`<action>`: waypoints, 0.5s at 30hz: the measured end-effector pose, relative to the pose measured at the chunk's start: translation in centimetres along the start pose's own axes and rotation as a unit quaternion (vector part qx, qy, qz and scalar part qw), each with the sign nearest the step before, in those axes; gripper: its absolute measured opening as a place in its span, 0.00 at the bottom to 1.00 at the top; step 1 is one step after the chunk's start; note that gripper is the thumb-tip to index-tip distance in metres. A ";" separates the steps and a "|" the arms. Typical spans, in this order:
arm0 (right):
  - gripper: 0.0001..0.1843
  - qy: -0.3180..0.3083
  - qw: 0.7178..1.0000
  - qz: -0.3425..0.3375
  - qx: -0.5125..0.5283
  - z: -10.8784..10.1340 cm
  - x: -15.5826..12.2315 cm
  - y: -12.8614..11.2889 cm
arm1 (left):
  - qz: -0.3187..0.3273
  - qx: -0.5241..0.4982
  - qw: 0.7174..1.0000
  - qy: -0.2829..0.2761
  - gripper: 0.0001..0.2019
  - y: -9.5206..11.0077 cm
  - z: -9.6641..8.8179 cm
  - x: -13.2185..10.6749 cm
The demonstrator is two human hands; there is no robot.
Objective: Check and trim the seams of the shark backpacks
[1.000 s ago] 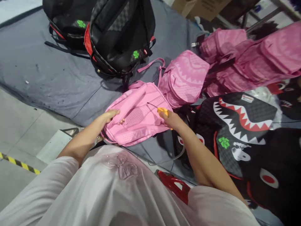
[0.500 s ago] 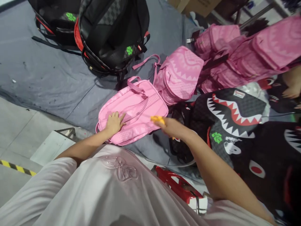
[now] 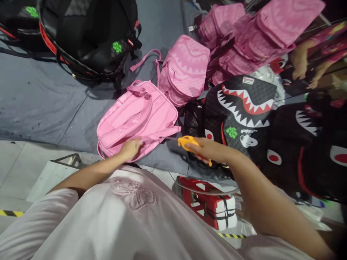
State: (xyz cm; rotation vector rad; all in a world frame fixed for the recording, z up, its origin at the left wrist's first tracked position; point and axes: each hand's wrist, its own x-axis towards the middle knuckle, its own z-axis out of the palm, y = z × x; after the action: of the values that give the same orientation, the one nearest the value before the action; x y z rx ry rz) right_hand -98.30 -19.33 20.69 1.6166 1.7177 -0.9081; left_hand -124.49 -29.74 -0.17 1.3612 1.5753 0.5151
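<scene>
A pink backpack [image 3: 166, 112] lies flat with its padded back and shoulder straps facing up. My left hand [image 3: 131, 148] is closed on the near shoulder strap [image 3: 170, 131] at the bag's lower edge. My right hand [image 3: 210, 148] grips an orange air blow gun [image 3: 187, 141], its thin nozzle pointing left towards that strap. A clear hose [image 3: 206, 192] loops below my right hand. Just beyond the bag, a smaller pink bag [image 3: 187, 68] with a tooth pattern stands against it.
Black backpacks [image 3: 92, 39] stand at the upper left on the grey cloth [image 3: 67, 94]. Black shark-mouth bags [image 3: 244, 108] lie to the right, more pink bags [image 3: 260, 39] behind them. Another person's hands [image 3: 299, 65] show at the upper right. A red-and-white bag [image 3: 208, 206] sits below.
My left hand has gone from lying spread on the backpack to holding its near strap, which is lifted out. The blow gun is further right of the bag. The view has shifted.
</scene>
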 end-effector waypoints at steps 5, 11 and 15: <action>0.26 0.058 0.997 0.050 0.018 2.3 -1.6 1.1 | -0.048 -0.060 0.997 0.014 0.28 0.3 -0.9 2.8; 0.30 0.194 0.975 0.066 -0.083 2.4 -0.6 1.9 | -0.012 0.061 0.995 0.080 0.25 3.1 3.4 0.3; 0.28 0.155 0.981 0.047 -0.107 3.3 0.0 2.8 | -0.006 0.130 0.990 0.062 0.28 4.1 4.4 0.0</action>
State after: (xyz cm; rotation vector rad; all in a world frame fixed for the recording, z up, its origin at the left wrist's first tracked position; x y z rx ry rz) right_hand -95.61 -21.97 18.49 1.7436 1.8521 -0.4253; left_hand -118.61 -29.71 1.18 1.5369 1.8000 0.4018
